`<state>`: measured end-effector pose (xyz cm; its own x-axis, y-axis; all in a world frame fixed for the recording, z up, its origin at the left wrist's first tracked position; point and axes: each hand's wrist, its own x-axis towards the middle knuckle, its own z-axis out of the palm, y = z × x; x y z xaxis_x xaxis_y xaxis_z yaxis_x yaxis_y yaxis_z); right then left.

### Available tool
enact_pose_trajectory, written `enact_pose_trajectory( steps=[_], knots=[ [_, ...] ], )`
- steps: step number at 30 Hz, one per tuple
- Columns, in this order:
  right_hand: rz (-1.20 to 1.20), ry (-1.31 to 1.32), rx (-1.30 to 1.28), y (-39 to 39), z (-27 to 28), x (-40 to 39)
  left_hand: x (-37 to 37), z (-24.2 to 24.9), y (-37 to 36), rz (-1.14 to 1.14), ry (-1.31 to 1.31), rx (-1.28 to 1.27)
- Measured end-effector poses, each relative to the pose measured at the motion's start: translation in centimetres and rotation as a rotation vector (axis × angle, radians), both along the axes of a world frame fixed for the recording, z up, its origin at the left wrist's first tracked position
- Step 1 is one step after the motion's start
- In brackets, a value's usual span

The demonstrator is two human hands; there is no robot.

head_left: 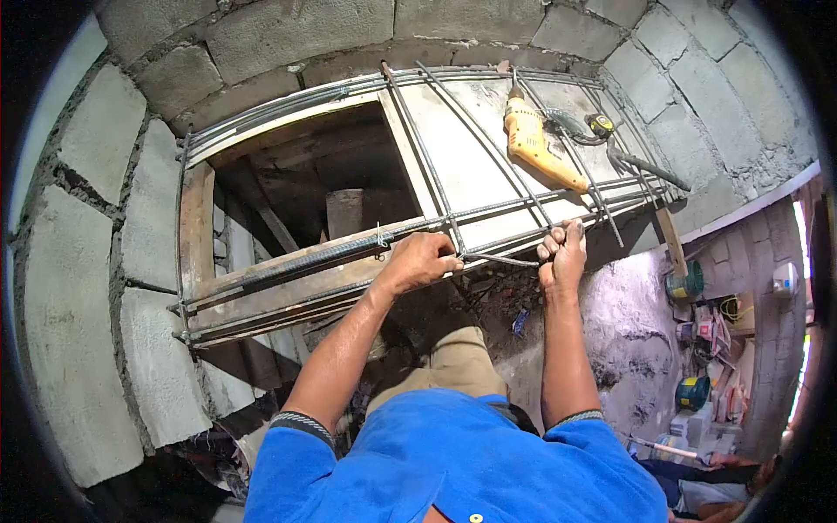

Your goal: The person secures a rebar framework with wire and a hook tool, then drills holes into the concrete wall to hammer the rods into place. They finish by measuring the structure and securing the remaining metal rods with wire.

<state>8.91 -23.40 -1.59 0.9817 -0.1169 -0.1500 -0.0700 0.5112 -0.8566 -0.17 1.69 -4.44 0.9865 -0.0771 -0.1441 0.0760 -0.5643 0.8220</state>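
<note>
Head view: we are looking down at rebar grid (488,209) lying over wooden formwork (261,288), block wall (78,288) around. Left hand (420,260) is gripping, fingers curled shut on rebar near crossing. Right hand (562,253) is clasping, fingers closed round thin tie wire (501,259) between both hands. Yellow drill (540,148) is resting on grid, well beyond hands.
</note>
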Motion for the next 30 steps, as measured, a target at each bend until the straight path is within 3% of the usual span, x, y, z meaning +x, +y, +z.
enact_pose_trajectory(
  steps=[5,9,12,13,16,19,23,27,30],
  knots=[
    [0.378,0.033,-0.085,2.0,2.6,5.2,-0.1,1.0,-0.5,0.044,0.011,0.054],
    [0.815,-0.007,-0.348,7.6,7.1,8.6,0.0,0.6,-0.8,0.048,-0.065,0.093],
    [0.998,0.007,-0.428,10.8,7.3,10.4,-0.1,0.9,-1.0,0.079,-0.057,0.106],
    [1.003,0.007,-0.426,11.8,7.1,10.8,0.0,0.8,-1.0,0.084,-0.054,0.107],
    [0.859,0.072,-0.736,13.8,6.1,11.0,-0.2,0.4,-0.8,0.091,-0.092,0.078],
    [0.735,0.175,-0.764,11.9,4.0,12.2,-0.2,0.6,-0.8,0.081,-0.079,0.076],
    [0.757,0.308,-0.503,8.9,2.0,12.9,-0.3,0.9,-0.7,0.081,-0.074,0.061],
    [0.822,0.074,-0.498,9.5,2.3,12.6,-0.2,1.5,-0.6,0.073,-0.017,0.069],
    [0.702,0.084,-0.314,10.4,1.5,11.9,-0.3,0.5,-0.5,0.057,-0.071,0.052]
  ],
)
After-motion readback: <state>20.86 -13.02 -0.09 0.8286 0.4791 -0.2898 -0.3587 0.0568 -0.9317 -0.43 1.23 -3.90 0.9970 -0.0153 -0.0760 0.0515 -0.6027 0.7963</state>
